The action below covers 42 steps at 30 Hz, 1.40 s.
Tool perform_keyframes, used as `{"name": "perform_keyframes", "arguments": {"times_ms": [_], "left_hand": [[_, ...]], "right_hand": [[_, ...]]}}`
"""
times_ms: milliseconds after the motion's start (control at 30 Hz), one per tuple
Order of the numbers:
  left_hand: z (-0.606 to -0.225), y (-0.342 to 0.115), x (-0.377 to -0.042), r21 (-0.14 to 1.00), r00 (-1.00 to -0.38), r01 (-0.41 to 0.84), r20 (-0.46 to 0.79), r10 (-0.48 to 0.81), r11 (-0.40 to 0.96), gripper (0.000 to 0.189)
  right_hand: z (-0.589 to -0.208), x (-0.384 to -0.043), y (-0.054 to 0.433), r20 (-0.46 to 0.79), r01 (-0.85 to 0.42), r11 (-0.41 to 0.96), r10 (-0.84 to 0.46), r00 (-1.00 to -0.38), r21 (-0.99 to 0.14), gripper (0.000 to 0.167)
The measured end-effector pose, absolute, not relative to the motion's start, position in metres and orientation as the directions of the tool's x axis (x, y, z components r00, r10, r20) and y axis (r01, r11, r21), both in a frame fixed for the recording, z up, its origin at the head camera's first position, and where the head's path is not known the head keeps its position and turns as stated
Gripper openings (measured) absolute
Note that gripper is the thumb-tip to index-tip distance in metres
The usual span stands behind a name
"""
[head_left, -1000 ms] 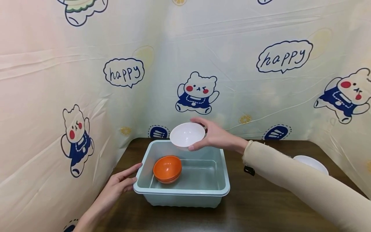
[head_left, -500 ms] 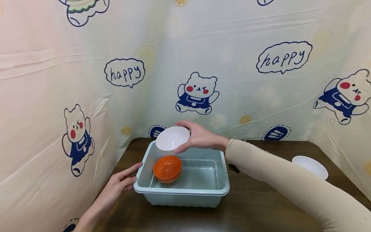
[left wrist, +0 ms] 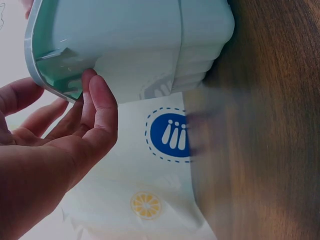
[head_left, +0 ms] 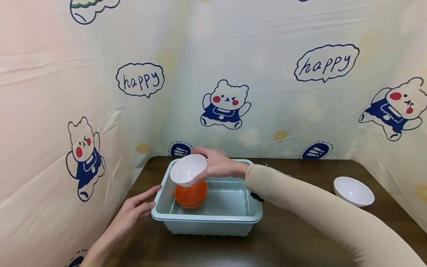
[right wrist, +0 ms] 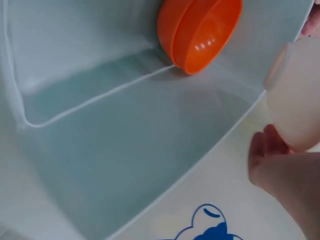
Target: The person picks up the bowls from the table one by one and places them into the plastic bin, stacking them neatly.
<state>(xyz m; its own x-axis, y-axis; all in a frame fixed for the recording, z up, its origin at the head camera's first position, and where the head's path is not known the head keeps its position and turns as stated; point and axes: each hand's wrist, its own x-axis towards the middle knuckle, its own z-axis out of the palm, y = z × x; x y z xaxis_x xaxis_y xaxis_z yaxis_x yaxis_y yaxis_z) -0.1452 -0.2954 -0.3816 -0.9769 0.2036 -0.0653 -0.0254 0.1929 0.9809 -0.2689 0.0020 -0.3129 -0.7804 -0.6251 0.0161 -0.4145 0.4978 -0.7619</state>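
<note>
A white bowl (head_left: 188, 170), tilted with its hollow toward the head camera, is held by my right hand (head_left: 217, 165) at its right side, thumb low and fingers behind. It hangs over the back-left part of a pale blue-green plastic tub (head_left: 207, 218). Inside the tub, stacked orange bowls (head_left: 191, 195) sit at the left, partly hidden behind the white bowl in the head view. The right wrist view shows the orange bowls (right wrist: 200, 40) leaning near the tub wall. My left hand (head_left: 135, 207) touches the tub's left rim; its fingertips meet the outer side beneath the lip (left wrist: 31, 55).
A second white bowl (head_left: 353, 191) stands on the dark wooden table (head_left: 300, 230) at the right, beyond my sleeved right forearm (head_left: 307, 196). A printed cloth (head_left: 267, 74) hangs behind the table and along both sides.
My right hand has carried the white bowl leftward and lower, from over the tub's back middle to above the orange bowls. My left hand stays at the rim. The head view shifts slightly.
</note>
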Motion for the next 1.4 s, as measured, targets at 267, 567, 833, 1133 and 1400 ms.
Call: {"name": "perform_keyframes", "arguments": {"times_ms": [267,567,833,1133,1400], "left_hand": [[-0.381,-0.295,-0.144,0.981,-0.976,-0.034,-0.074,0.203,0.193,0.056],[-0.381,-0.294,-0.144,0.983,-0.975,-0.023,-0.062,0.213,0.181,0.056],[-0.382,-0.294,-0.144,0.984,-0.975,-0.025,-0.063,0.212,0.176,0.056],[-0.383,-0.295,-0.144,0.986,-0.973,-0.016,-0.053,0.223,0.168,0.056],[-0.382,-0.295,-0.143,0.985,-0.974,-0.017,-0.055,0.219,0.172,0.057]], "right_hand": [[-0.319,-0.275,-0.008,-0.021,-0.399,0.536,-0.616,-0.788,-0.744,0.103],[-0.325,-0.279,-0.014,-0.064,-0.367,0.554,-0.609,-0.790,-0.747,0.105],[-0.333,-0.282,-0.018,-0.092,-0.386,0.576,-0.631,-0.770,-0.721,0.108],[-0.339,-0.280,-0.021,-0.095,-0.389,0.561,-0.648,-0.756,-0.731,0.106],[-0.346,-0.277,-0.023,-0.119,-0.380,0.598,-0.629,-0.768,-0.706,0.106]]}}
